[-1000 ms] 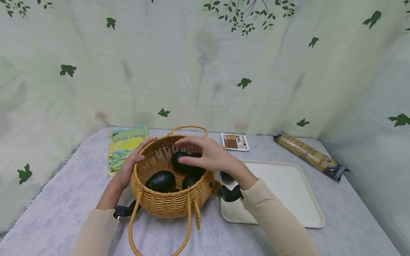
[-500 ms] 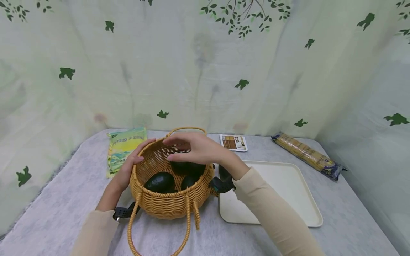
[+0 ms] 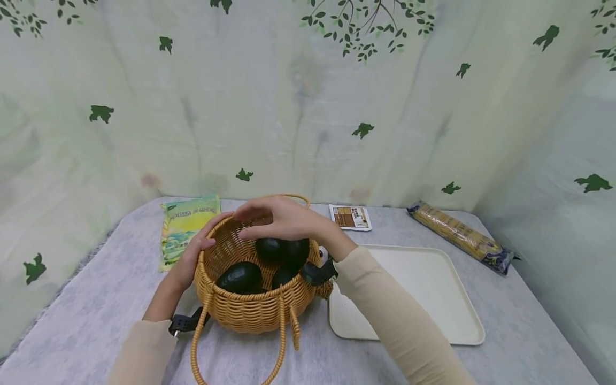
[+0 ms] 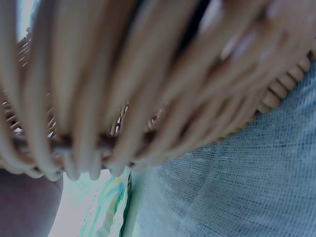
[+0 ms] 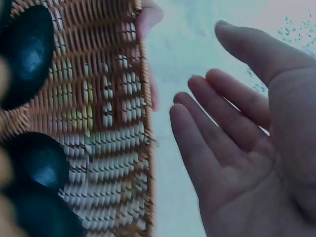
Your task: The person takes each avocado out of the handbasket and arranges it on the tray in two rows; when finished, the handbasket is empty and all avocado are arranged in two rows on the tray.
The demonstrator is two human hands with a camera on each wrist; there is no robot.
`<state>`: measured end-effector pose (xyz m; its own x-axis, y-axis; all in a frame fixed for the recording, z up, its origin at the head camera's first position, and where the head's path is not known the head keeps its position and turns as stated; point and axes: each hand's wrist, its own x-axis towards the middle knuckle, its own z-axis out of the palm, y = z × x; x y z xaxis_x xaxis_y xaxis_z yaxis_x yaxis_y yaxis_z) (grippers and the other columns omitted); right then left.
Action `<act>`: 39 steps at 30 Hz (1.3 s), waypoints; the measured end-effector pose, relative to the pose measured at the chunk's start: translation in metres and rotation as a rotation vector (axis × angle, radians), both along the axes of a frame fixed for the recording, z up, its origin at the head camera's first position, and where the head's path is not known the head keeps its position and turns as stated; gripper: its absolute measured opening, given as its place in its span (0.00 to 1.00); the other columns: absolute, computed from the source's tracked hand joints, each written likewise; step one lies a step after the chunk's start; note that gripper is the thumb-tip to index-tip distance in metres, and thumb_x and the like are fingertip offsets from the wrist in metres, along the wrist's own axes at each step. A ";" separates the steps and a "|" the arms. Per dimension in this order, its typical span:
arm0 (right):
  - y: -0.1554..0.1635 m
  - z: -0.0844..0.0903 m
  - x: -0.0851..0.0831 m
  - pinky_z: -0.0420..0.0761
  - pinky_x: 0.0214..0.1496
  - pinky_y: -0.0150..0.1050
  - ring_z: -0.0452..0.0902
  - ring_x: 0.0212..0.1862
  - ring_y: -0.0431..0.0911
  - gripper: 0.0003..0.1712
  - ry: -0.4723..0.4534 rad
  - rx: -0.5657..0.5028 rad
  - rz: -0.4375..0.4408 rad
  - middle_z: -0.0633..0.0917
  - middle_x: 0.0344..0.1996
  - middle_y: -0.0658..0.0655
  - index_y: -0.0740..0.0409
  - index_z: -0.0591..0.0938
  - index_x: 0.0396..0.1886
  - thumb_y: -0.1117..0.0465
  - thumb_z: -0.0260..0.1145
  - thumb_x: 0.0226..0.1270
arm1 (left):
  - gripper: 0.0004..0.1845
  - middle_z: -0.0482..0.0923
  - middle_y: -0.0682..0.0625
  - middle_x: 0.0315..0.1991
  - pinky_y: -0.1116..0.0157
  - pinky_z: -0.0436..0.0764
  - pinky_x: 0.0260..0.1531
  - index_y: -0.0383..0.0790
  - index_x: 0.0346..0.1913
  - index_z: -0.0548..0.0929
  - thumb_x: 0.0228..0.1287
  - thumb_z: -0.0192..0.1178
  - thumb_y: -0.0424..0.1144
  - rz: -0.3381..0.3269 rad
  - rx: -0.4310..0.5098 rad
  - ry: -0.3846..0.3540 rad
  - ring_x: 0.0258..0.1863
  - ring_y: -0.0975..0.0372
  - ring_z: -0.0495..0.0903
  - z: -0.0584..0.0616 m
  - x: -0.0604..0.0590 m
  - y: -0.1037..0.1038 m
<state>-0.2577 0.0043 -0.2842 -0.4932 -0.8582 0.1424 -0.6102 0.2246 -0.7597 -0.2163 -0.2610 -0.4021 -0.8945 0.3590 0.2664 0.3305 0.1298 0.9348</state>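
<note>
A round wicker basket (image 3: 255, 315) stands on the table, with several dark avocados (image 3: 240, 277) inside. My left hand (image 3: 193, 254) grips the basket's left rim, its thumb over the edge and fingers along the outside. Above the basket's back half hovers my right hand (image 3: 284, 219), palm down, holding nothing. The right wrist view shows that right hand (image 5: 232, 153) with fingers fairly straight and thumb spread, apart from the wicker rim. Up close in the left wrist view is the basket's woven side (image 4: 98, 89), and most of the left hand is hidden there.
A white tray (image 3: 409, 289) lies right of the basket under the right forearm. Behind are a yellow-green packet (image 3: 187, 222), a small brown-and-white packet (image 3: 351, 217) and a long noodle-like package (image 3: 459, 235). One basket handle (image 3: 279, 358) hangs toward the front.
My right hand has moved left and slightly up across the basket, uncovering more of the avocados at its right side. The left hand stays on the rim.
</note>
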 end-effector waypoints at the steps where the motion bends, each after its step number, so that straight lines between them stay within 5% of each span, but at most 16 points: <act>1: 0.000 0.001 -0.001 0.77 0.64 0.32 0.78 0.66 0.47 0.28 -0.005 -0.003 0.003 0.81 0.65 0.60 0.62 0.77 0.68 0.56 0.68 0.74 | 0.32 0.59 0.48 0.76 0.63 0.76 0.60 0.51 0.82 0.57 0.77 0.34 0.43 0.004 -0.006 0.001 0.71 0.50 0.65 0.000 0.000 0.000; 10: -0.011 0.000 -0.008 0.77 0.62 0.29 0.79 0.66 0.48 0.28 -0.047 -0.019 0.023 0.81 0.65 0.60 0.62 0.77 0.68 0.56 0.68 0.74 | 0.32 0.58 0.57 0.75 0.69 0.75 0.59 0.50 0.83 0.54 0.78 0.32 0.43 0.007 0.001 0.005 0.68 0.67 0.65 0.002 0.003 0.001; 25: -0.027 -0.025 -0.025 0.78 0.62 0.31 0.80 0.60 0.38 0.25 -0.154 -0.046 0.067 0.85 0.59 0.50 0.55 0.81 0.65 0.57 0.71 0.70 | 0.32 0.61 0.59 0.74 0.71 0.73 0.61 0.50 0.83 0.53 0.79 0.31 0.44 -0.002 -0.013 0.012 0.68 0.68 0.67 0.002 0.003 0.000; 39: -0.033 -0.045 -0.026 0.77 0.60 0.27 0.81 0.60 0.38 0.27 -0.134 0.192 0.129 0.85 0.60 0.56 0.59 0.81 0.65 0.57 0.72 0.70 | 0.33 0.59 0.50 0.74 0.62 0.81 0.55 0.47 0.83 0.53 0.76 0.34 0.40 -0.033 0.044 -0.016 0.64 0.66 0.74 0.000 0.000 0.001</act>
